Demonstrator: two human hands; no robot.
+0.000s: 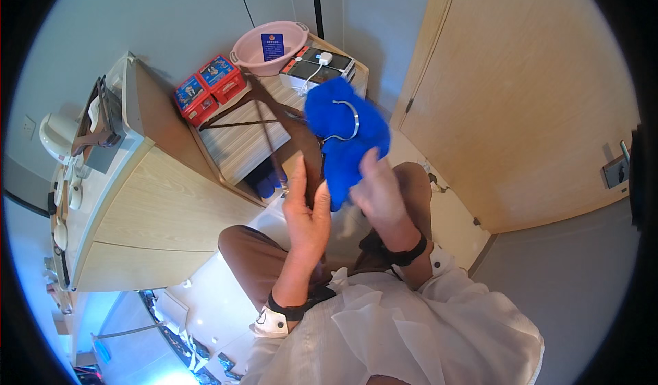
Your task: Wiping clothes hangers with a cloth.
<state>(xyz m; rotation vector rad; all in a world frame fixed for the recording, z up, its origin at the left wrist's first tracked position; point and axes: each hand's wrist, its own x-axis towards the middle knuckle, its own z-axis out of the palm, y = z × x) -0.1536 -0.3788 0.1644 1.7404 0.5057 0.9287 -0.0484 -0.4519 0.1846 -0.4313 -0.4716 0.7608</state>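
Observation:
In front of me my left hand [307,215] holds the edge of a brown leather bag [308,140] between thumb and fingers. The bag's thin straps [264,128] run up and to the left. A bright blue cloth [342,164] covers the right side of the bag, its lower end close to my left thumb. My right hand [379,194], blurred by motion, grips the cloth's right edge. Across the cloth runs a curved, pale, shiny strip [354,120]; what it belongs to is unclear.
Red boxes [222,79], a pink basin [270,35] and a black-and-white box [329,68] with a white charger [324,59] stand on a low cabinet [241,143]. Blue slippers [266,188] sit inside it. To the left is a taller counter [149,194]; a wooden door [519,97] stands right.

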